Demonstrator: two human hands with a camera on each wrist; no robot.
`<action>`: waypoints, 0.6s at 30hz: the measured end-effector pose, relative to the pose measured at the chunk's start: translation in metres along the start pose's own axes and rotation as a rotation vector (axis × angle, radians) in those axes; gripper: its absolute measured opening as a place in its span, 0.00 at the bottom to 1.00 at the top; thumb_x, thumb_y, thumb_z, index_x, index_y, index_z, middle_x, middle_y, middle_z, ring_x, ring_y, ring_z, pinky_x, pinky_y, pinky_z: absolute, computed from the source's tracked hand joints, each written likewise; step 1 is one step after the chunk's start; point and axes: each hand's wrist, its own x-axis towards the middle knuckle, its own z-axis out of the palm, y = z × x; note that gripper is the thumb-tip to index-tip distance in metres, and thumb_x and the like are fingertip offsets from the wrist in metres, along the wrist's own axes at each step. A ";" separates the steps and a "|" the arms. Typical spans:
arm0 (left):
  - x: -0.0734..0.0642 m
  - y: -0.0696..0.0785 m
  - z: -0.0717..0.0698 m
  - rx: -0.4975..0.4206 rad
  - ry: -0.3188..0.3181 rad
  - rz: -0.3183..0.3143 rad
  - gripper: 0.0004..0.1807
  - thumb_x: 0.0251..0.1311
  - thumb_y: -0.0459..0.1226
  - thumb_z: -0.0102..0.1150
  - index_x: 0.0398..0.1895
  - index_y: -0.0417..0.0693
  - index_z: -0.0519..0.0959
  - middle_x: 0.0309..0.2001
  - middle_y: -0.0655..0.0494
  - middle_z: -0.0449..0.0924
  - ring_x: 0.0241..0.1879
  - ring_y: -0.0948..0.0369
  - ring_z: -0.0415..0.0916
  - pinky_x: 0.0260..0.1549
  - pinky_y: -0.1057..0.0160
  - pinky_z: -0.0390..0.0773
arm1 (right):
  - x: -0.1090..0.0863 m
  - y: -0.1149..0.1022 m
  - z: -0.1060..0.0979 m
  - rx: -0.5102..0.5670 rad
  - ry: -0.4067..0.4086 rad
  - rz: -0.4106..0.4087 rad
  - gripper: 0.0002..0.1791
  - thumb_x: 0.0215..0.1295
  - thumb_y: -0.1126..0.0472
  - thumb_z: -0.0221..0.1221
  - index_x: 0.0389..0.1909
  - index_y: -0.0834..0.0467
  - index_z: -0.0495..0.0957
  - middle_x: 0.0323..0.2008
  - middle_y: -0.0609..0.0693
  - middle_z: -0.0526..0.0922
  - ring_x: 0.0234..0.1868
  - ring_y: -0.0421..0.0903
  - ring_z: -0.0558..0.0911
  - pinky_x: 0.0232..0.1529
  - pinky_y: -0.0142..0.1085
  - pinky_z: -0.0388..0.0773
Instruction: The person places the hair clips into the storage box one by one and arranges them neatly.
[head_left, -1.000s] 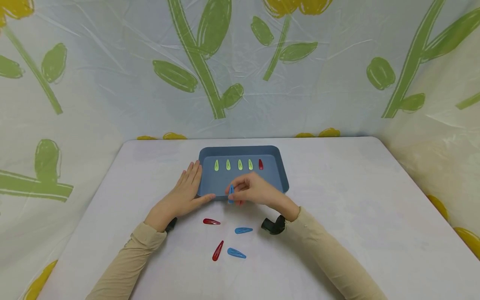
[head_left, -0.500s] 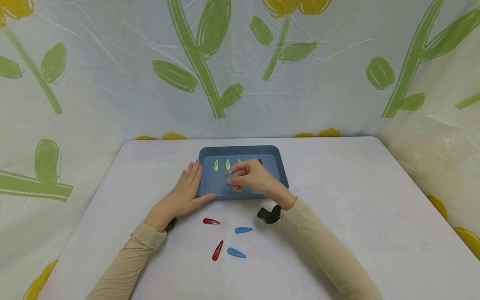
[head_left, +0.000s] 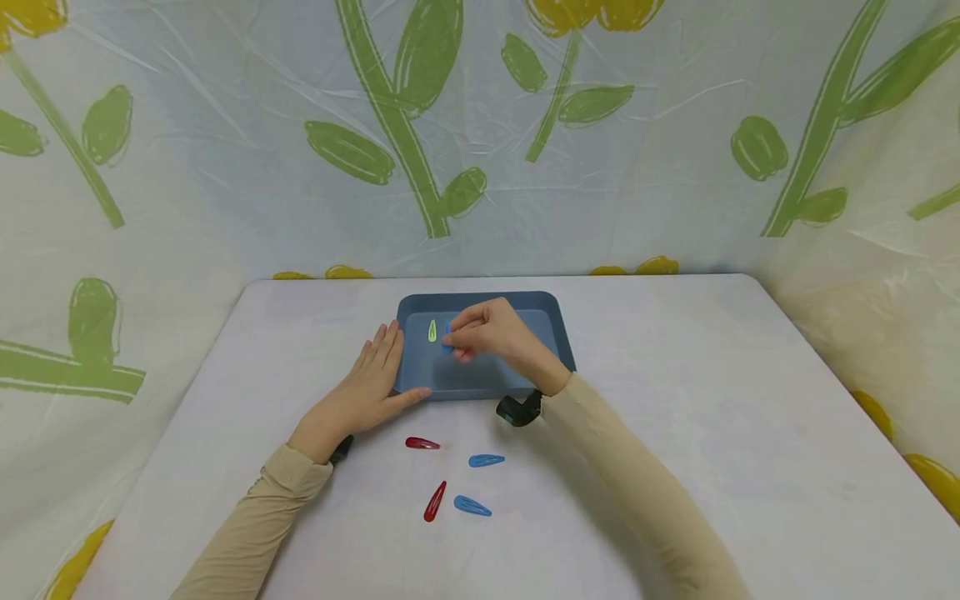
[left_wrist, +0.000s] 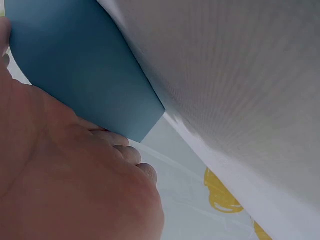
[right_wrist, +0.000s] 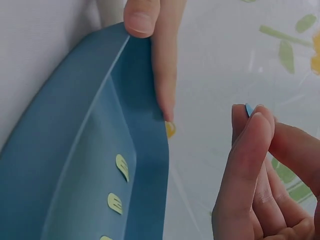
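My right hand (head_left: 491, 332) pinches a blue hair clip (head_left: 447, 335) between thumb and fingertips above the blue-grey tray (head_left: 468, 392). In the right wrist view only the tip of that clip (right_wrist: 248, 109) shows between the fingers. My left hand (head_left: 369, 379) lies along the tray's left side, fingers straight, thumb at the front left corner. One light green clip (head_left: 432, 331) is seen in the tray in the head view; the right hand hides the others. The right wrist view shows several green clips, among them a green clip (right_wrist: 115, 203) in the row.
In front of the tray lie two red clips, a sideways red clip (head_left: 423, 443) and a slanted red clip (head_left: 435, 501). Beside them are two blue clips, an upper blue clip (head_left: 487, 460) and a lower blue clip (head_left: 472, 505). A flowered sheet (head_left: 247, 167) hangs behind the table.
The right hand has moved away from me, from the tray's front edge to over its back part, carrying the blue hair clip and covering most of the row. The left hand stays put.
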 end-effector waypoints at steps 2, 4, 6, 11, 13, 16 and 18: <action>0.000 0.000 0.000 -0.002 -0.001 -0.002 0.60 0.64 0.70 0.44 0.78 0.34 0.34 0.79 0.42 0.25 0.77 0.49 0.20 0.73 0.43 0.35 | 0.005 -0.001 0.001 0.016 0.010 0.017 0.09 0.60 0.66 0.69 0.40 0.66 0.84 0.29 0.61 0.86 0.25 0.46 0.84 0.43 0.51 0.83; 0.000 0.000 0.000 -0.001 -0.003 -0.002 0.60 0.64 0.69 0.44 0.78 0.34 0.34 0.79 0.42 0.25 0.77 0.49 0.20 0.73 0.43 0.35 | 0.010 -0.002 0.002 0.027 0.019 0.032 0.09 0.60 0.66 0.69 0.39 0.67 0.83 0.28 0.59 0.86 0.25 0.45 0.84 0.43 0.50 0.84; 0.000 0.000 0.000 -0.001 -0.005 -0.004 0.60 0.64 0.69 0.44 0.78 0.34 0.34 0.79 0.42 0.24 0.77 0.49 0.20 0.73 0.44 0.34 | 0.014 -0.003 0.003 0.022 0.029 0.042 0.09 0.60 0.66 0.68 0.39 0.67 0.83 0.28 0.58 0.86 0.25 0.46 0.84 0.42 0.48 0.84; 0.000 0.000 0.000 -0.002 -0.004 -0.004 0.60 0.64 0.69 0.44 0.78 0.33 0.34 0.79 0.42 0.25 0.77 0.48 0.21 0.73 0.43 0.34 | 0.023 -0.005 0.005 0.006 0.046 0.082 0.08 0.60 0.66 0.68 0.37 0.67 0.84 0.30 0.58 0.86 0.29 0.53 0.85 0.44 0.48 0.84; 0.000 0.000 0.000 -0.003 -0.002 0.000 0.60 0.64 0.69 0.44 0.78 0.33 0.34 0.79 0.42 0.25 0.77 0.47 0.21 0.73 0.43 0.35 | 0.027 -0.005 0.005 0.019 0.042 0.107 0.09 0.60 0.67 0.68 0.38 0.68 0.84 0.30 0.59 0.86 0.33 0.57 0.86 0.48 0.51 0.82; -0.001 0.001 0.000 -0.004 -0.001 0.000 0.60 0.64 0.69 0.44 0.78 0.33 0.34 0.79 0.42 0.25 0.77 0.48 0.21 0.73 0.43 0.35 | 0.031 -0.004 0.005 0.050 0.023 0.139 0.09 0.60 0.69 0.68 0.39 0.70 0.83 0.32 0.62 0.86 0.34 0.57 0.87 0.51 0.54 0.79; -0.001 0.001 -0.001 -0.011 0.003 0.006 0.60 0.64 0.69 0.45 0.78 0.33 0.35 0.79 0.41 0.26 0.77 0.47 0.21 0.73 0.42 0.35 | 0.034 -0.003 0.005 0.067 0.006 0.146 0.09 0.60 0.70 0.67 0.40 0.71 0.83 0.35 0.65 0.86 0.32 0.54 0.87 0.52 0.55 0.78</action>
